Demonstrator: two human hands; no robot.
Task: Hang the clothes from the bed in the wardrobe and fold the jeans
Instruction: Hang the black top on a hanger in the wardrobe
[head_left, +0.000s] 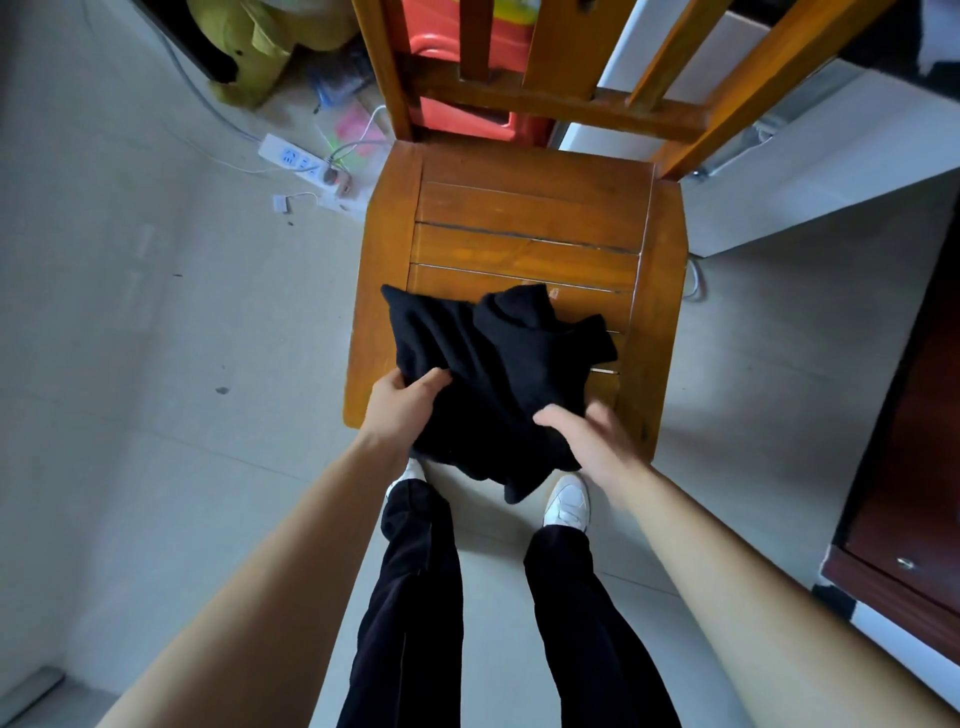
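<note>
I am standing over a wooden chair (524, 228), looking straight down at its slatted seat. A black garment (493, 374) lies bunched on the front half of the seat, and its lower edge spills over the front rail and hangs toward the floor between my feet. It is so dark and crumpled that I cannot say for sure whether it is the jeans or some other piece of clothing.

My left hand (400, 405) is at the garment's left side, thumb lying on top of the cloth and fingers tucked under it, so that I am pinching a fold. My right hand (587, 436) rests on the lower right part of the cloth; it is blurred, the fingers look loosely spread over the fabric, and I cannot tell whether they are really gripping it.

My white shoes (569, 501) and black trousers (410, 597) show below the chair's front edge. On the tiled floor to the left of the chair lies a white power strip (293, 158) with cables plugged in. Behind the chair's backrest sits a red plastic stool (452, 67).
</note>
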